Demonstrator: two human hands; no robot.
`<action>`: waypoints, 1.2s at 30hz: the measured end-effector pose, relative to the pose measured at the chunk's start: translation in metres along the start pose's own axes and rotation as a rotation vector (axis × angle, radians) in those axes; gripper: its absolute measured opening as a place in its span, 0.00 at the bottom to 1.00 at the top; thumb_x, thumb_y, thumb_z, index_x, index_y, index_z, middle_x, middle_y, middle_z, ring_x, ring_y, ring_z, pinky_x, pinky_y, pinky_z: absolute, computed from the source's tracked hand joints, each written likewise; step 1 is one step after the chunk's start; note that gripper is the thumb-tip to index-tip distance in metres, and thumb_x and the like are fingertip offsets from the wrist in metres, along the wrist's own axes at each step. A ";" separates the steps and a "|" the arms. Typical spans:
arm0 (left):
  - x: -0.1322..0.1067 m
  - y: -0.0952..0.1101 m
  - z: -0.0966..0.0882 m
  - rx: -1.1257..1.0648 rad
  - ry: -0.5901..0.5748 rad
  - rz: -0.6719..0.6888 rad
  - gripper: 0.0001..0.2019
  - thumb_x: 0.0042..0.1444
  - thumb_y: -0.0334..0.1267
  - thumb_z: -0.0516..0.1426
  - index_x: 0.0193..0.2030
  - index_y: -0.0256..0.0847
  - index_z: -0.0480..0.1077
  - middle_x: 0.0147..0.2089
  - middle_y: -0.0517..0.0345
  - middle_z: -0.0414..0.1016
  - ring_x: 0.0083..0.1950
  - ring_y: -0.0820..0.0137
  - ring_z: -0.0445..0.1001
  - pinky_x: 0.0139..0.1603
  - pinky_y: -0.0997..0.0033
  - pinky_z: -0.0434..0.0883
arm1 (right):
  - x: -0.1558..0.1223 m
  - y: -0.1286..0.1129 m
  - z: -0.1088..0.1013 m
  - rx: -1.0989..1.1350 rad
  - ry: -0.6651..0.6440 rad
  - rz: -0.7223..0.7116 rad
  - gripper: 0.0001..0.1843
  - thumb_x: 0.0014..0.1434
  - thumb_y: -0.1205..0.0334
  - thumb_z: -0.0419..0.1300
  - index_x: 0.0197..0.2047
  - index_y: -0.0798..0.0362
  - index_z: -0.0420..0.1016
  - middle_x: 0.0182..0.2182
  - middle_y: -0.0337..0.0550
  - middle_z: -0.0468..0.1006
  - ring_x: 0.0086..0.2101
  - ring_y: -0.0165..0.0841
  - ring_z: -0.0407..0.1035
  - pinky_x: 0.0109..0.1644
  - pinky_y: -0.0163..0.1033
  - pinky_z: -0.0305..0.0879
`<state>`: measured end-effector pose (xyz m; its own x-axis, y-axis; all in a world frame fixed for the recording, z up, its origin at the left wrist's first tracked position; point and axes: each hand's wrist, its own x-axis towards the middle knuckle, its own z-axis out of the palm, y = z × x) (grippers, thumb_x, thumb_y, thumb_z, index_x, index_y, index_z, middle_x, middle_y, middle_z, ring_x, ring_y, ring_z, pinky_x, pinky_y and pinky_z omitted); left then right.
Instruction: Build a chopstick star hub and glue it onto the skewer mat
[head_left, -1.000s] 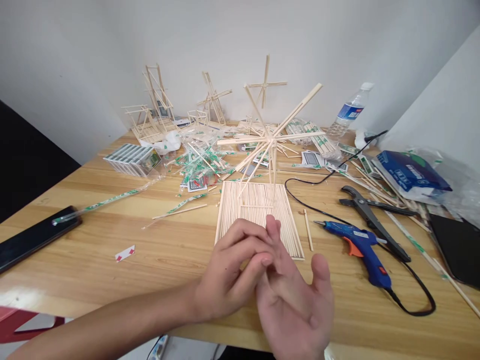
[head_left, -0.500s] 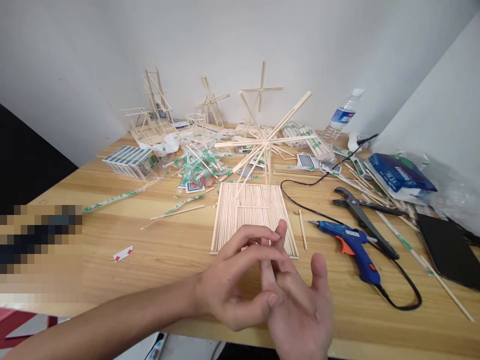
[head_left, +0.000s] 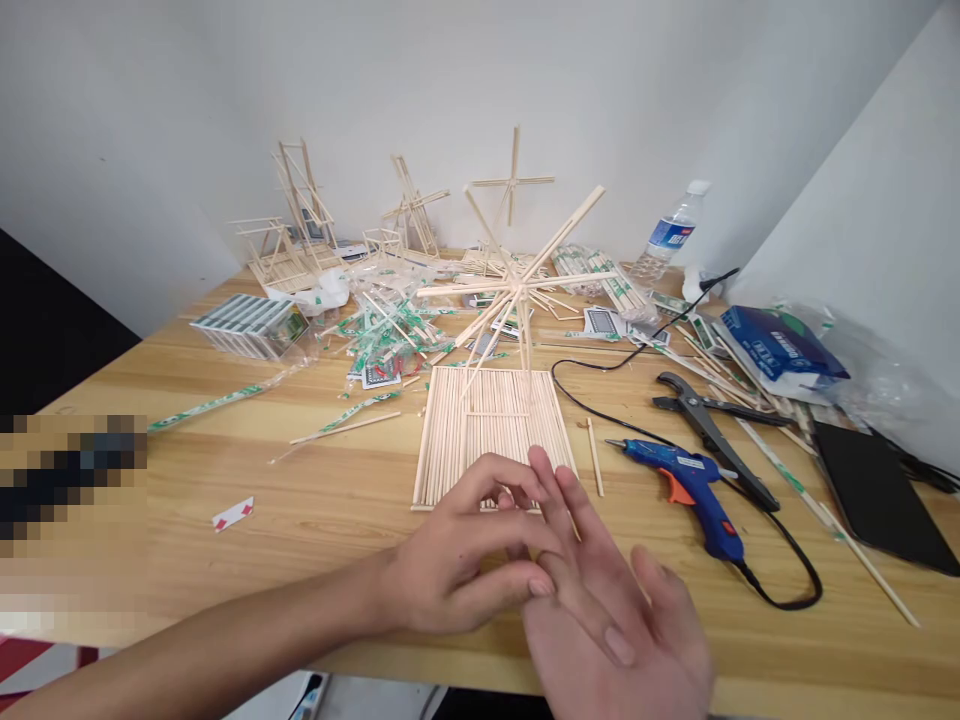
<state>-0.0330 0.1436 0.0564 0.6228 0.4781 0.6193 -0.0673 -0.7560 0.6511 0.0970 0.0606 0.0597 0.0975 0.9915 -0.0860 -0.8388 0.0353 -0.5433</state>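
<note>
My left hand (head_left: 472, 555) reaches in from the left, its fingers apart and slightly bent, resting against the fingers of my right hand. My right hand (head_left: 615, 620) is turned palm up, with two fingers stretched forward and another folded toward the palm. No object shows in either hand; the spots where they touch are partly hidden. Just beyond them lies a flat panel of wooden sticks (head_left: 442, 430). A star-shaped frame of sticks (head_left: 519, 285) stands at the panel's far side, its thin legs reaching down to it.
Right of the panel are a loose stick (head_left: 595, 457), a blue glue gun (head_left: 694, 485), pliers (head_left: 712, 435) and a black tablet-like slab (head_left: 881, 495). Behind lie plastic wrappers (head_left: 390, 335), stick models (head_left: 292, 220) and a bottle (head_left: 671, 235). A card piece (head_left: 233, 514) lies left.
My right hand has turned its palm further up, and its fingers have straightened somewhat. My left fingers have loosened and slid over them. The view has shifted slightly.
</note>
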 end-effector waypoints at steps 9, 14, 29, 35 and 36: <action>0.001 -0.012 0.001 0.232 0.099 0.283 0.17 0.55 0.20 0.52 0.49 0.36 0.70 0.41 0.51 0.75 0.40 0.69 0.72 0.39 0.67 0.74 | 0.002 -0.101 -0.086 -1.992 0.712 -0.337 0.32 0.55 0.39 0.57 0.53 0.53 0.76 0.48 0.58 0.79 0.49 0.58 0.72 0.56 0.63 0.64; 0.003 -0.015 0.002 0.354 0.045 0.442 0.16 0.50 0.22 0.52 0.45 0.35 0.71 0.36 0.54 0.78 0.36 0.68 0.73 0.35 0.67 0.73 | 0.016 -0.137 -0.110 -2.217 0.724 -0.084 0.31 0.52 0.37 0.51 0.44 0.52 0.77 0.41 0.59 0.82 0.41 0.58 0.76 0.44 0.58 0.69; 0.011 -0.029 -0.022 0.616 0.046 0.603 0.10 0.53 0.25 0.55 0.41 0.37 0.71 0.32 0.56 0.77 0.34 0.67 0.73 0.35 0.66 0.71 | 0.136 -0.152 -0.059 -2.418 0.647 -0.225 0.19 0.60 0.54 0.55 0.45 0.60 0.77 0.37 0.62 0.82 0.39 0.49 0.76 0.37 0.44 0.63; 0.014 -0.053 -0.054 0.741 0.194 0.404 0.15 0.53 0.22 0.53 0.46 0.41 0.69 0.34 0.57 0.78 0.34 0.67 0.72 0.35 0.65 0.70 | 0.133 -0.131 -0.055 -2.544 0.541 -0.309 0.21 0.65 0.55 0.52 0.50 0.62 0.74 0.47 0.68 0.77 0.48 0.54 0.71 0.41 0.46 0.61; 0.014 -0.057 -0.056 0.764 0.206 0.375 0.15 0.54 0.22 0.54 0.45 0.41 0.69 0.34 0.57 0.77 0.34 0.66 0.72 0.35 0.65 0.70 | 0.128 -0.127 -0.053 -2.552 0.496 -0.305 0.19 0.65 0.55 0.51 0.49 0.60 0.75 0.47 0.65 0.77 0.49 0.52 0.71 0.41 0.45 0.61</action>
<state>-0.0646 0.2184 0.0526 0.5057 0.1536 0.8489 0.3473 -0.9370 -0.0373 0.2442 0.1763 0.0733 0.3635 0.9005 0.2387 0.9256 -0.3781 0.0170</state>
